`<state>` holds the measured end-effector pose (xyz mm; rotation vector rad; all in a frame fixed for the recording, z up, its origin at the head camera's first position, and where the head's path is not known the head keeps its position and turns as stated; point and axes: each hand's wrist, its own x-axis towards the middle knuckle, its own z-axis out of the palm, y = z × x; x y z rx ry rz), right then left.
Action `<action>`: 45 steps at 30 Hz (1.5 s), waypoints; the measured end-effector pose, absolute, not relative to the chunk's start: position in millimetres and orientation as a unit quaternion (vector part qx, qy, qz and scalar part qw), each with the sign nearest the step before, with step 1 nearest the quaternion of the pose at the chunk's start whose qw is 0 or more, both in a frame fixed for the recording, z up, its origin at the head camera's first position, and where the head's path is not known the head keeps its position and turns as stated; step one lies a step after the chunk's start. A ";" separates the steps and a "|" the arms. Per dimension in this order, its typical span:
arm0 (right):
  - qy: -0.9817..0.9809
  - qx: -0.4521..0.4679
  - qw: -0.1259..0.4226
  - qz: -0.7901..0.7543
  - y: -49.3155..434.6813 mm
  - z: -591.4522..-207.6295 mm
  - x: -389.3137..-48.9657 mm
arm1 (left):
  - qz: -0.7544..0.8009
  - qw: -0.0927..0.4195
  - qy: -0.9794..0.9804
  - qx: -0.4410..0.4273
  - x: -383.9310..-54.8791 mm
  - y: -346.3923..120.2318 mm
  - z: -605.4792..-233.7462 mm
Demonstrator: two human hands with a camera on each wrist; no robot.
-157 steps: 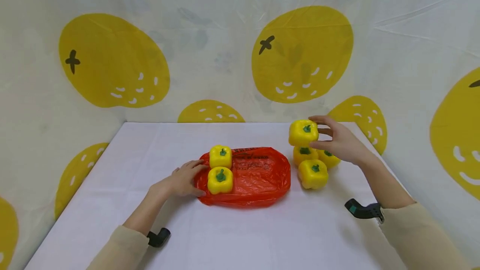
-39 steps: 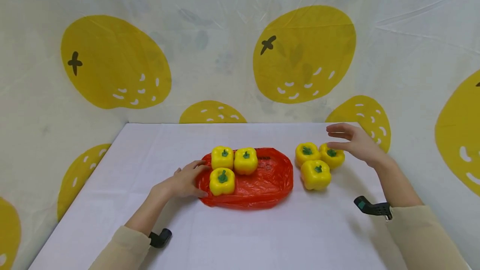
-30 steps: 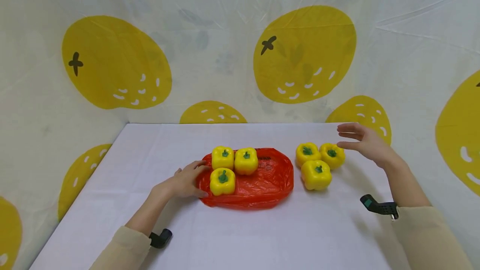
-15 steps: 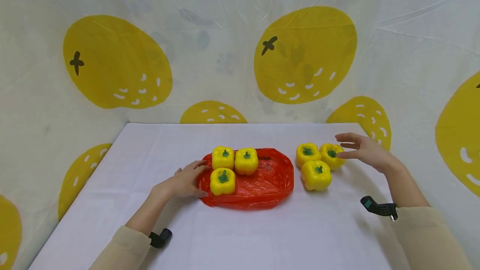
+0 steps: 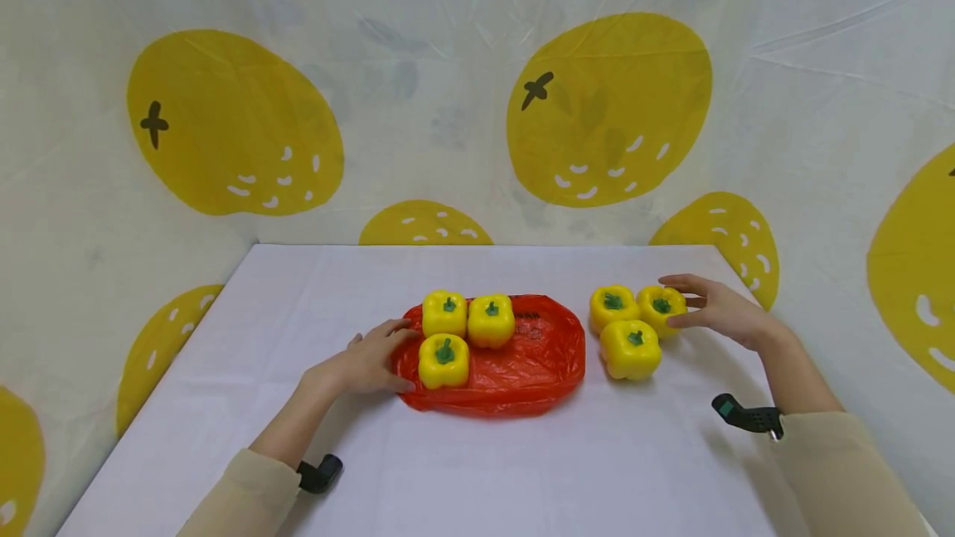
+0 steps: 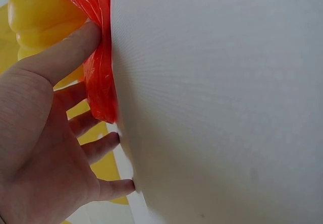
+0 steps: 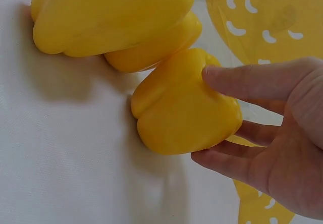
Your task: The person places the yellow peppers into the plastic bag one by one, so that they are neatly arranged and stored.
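The right hand [image 5: 722, 311] is brought lower and further left than half a second ago, onto the rightmost pepper [image 5: 655, 325], a glossy yellow, lobed bell pepper with a green stem. The left hand [image 5: 364, 361] is kept where it was.

By the right hand the rightmost pepper is grasped: in the right wrist view the thumb is laid against its side near the top, the fingers are bent round the opposite side, and the span is opened about as wide as the pepper. Whether its base is lifted cannot be told. It is found at the right of the white-covered counter [image 5: 477, 475], just beside two matching yellow peppers, the back one [image 5: 601, 317] and the front one [image 5: 630, 360].

By the left hand nothing is clasped; its fingers are spread, and the left end of a red, crinkled plastic bag [image 5: 533, 371] is touched by the thumb. On the bag's left part three more yellow bell peppers [image 5: 440, 376] are set close together, where only two are shown about five seconds earlier.
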<state>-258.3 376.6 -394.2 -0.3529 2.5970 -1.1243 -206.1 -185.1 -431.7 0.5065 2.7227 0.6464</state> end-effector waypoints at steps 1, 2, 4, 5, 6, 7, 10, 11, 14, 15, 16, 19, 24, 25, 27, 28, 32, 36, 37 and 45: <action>0.901 -0.122 0.145 -0.390 376.4 -394.4 -258.4 | 0.225 0.149 0.947 0.176 -205.8 -184.9 -431.3; 0.901 -0.121 0.145 -0.391 376.2 -394.5 -258.5 | 0.225 0.150 0.947 0.175 -205.5 -184.7 -431.0; 0.901 -0.124 0.145 -0.391 375.8 -394.6 -258.5 | 0.225 0.151 0.946 0.175 -204.8 -184.5 -430.2; 0.901 -0.124 0.145 -0.390 375.5 -394.4 -258.2 | 0.225 0.153 0.946 0.174 -204.4 -184.4 -429.8; 0.901 -0.123 0.146 -0.389 375.4 -394.4 -258.0 | 0.224 0.152 0.946 0.175 -204.1 -184.5 -429.5; 0.902 -0.123 0.145 -0.387 375.1 -394.3 -257.5 | 0.224 0.152 0.946 0.175 -203.8 -184.4 -429.1; 0.903 -0.121 0.145 -0.386 374.9 -394.5 -256.0 | 0.227 0.149 0.946 0.176 -203.6 -184.5 -428.6; 0.904 -0.121 0.145 -0.385 374.9 -394.5 -255.4 | 0.227 0.150 0.946 0.175 -203.8 -184.5 -428.7; 0.904 -0.124 0.145 -0.383 375.6 -394.7 -253.7 | 0.226 0.148 0.947 0.175 -204.3 -184.7 -429.4; 0.904 -0.127 0.145 -0.381 376.0 -394.7 -253.0 | 0.225 0.148 0.947 0.176 -204.4 -184.7 -429.6; 0.904 -0.129 0.145 -0.380 376.3 -394.7 -252.5 | 0.225 0.148 0.947 0.176 -204.5 -184.9 -430.0; 0.904 -0.135 0.145 -0.378 376.4 -395.0 -251.2 | 0.225 0.148 0.947 0.175 -204.6 -185.3 -431.0; 0.907 -0.138 0.131 -0.375 375.4 -396.2 -250.6 | 0.225 0.146 0.947 0.177 -204.2 -185.7 -432.2; 0.908 -0.138 0.127 -0.375 375.2 -396.3 -250.6 | 0.225 0.146 0.947 0.178 -203.9 -185.8 -432.5; 0.909 -0.137 0.121 -0.374 374.9 -396.3 -250.3 | 0.224 0.146 0.947 0.178 -203.5 -185.9 -432.8; 0.910 -0.138 0.118 -0.373 375.1 -396.4 -250.1 | 0.224 0.145 0.947 0.177 -203.3 -186.0 -433.0; 0.913 -0.136 0.104 -0.370 377.0 -396.2 -248.0 | 0.223 0.147 0.947 0.178 -203.4 -185.8 -432.4; 0.918 -0.131 0.086 -0.364 379.8 -395.2 -245.6 | 0.223 0.148 0.947 0.179 -203.6 -185.9 -431.7; 0.919 -0.130 0.081 -0.364 380.0 -394.0 -244.7 | 0.222 0.148 0.947 0.178 -203.8 -185.8 -431.7; 0.920 -0.124 0.066 -0.366 375.4 -377.5 -237.4 | 0.219 0.148 0.949 0.174 -204.2 -184.7 -431.9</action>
